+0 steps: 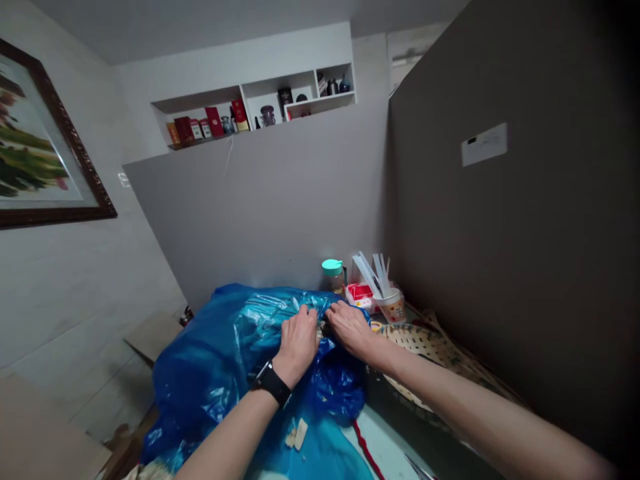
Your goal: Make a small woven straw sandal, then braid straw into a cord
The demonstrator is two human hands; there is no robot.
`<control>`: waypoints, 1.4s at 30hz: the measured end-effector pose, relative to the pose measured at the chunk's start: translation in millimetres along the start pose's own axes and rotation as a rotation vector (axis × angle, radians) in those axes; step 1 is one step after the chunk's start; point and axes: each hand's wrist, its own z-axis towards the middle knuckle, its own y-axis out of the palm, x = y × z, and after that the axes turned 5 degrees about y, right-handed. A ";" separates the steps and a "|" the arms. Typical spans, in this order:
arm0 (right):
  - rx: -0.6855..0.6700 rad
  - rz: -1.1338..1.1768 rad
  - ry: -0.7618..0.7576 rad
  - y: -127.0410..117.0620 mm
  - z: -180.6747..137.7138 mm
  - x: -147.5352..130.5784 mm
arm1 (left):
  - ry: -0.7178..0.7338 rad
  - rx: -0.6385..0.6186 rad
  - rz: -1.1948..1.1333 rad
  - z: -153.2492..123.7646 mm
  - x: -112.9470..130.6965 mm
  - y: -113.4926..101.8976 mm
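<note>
A large blue plastic bag point(200, 360) spreads over the table in front of me, bulging on the left. My left hand point(299, 340), with a black watch on its wrist, has its fingers curled into the bag's gathered plastic. Close beside it on the right, my right hand point(347, 327) pinches another fold of the same bag. A small dark gap shows between the two hands, and what lies inside cannot be made out. Below the hands, a few small pale pieces point(299, 435) rest on the blue plastic.
Right of the bag stands a woven basket point(415, 340). Behind it are a paper cup point(391, 308) with plastic strips, a red-and-white packet point(361, 293) and a jar with a turquoise lid point(333, 268). A red cord point(367, 448) lies in front. Grey partitions point(280, 213) enclose the back and right.
</note>
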 end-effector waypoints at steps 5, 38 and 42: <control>0.034 0.014 0.028 4.6 -0.1 0.1 | 0.020 0.138 -0.109 6.7 6.5 -8.2; 0.169 0.186 0.147 -14.2 -24.0 15.5 | 0.081 0.296 0.052 -15.7 11.2 104.6; 0.119 0.183 0.158 -13.5 -22.9 27.4 | 0.090 0.273 0.074 -1.1 8.6 106.1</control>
